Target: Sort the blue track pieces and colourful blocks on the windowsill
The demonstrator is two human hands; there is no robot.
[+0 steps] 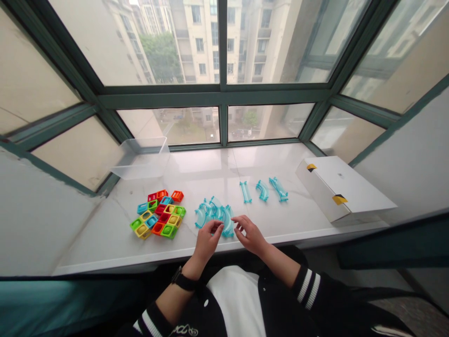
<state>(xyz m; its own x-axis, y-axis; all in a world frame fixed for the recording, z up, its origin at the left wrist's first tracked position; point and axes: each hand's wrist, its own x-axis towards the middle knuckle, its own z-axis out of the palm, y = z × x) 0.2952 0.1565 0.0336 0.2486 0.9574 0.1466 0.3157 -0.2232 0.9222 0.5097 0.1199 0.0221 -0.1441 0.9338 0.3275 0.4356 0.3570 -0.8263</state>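
Note:
A small pile of translucent blue track pieces [209, 210] lies in front of me near the ledge's front edge. A curved track piece [228, 221] forms the pile's right side. My left hand [207, 239] is over the pile's near side, its thumb and fingers pressed together by that curved piece. Whatever the pinch may hold is hidden. My right hand [250, 235] hovers just right of the same piece, fingers bent but apart, with nothing visible in them. Its index fingertip is close to the piece's edge; I cannot tell whether they touch.
Behind my right hand lie a straight track piece [245, 192], a small curved piece [262, 191] and a longer piece [278, 189]. Colourful blocks [163, 216] are grouped left. A clear plastic bin [140, 161] stands back left, a white box [345, 187] right. Windows border the ledge [115, 248].

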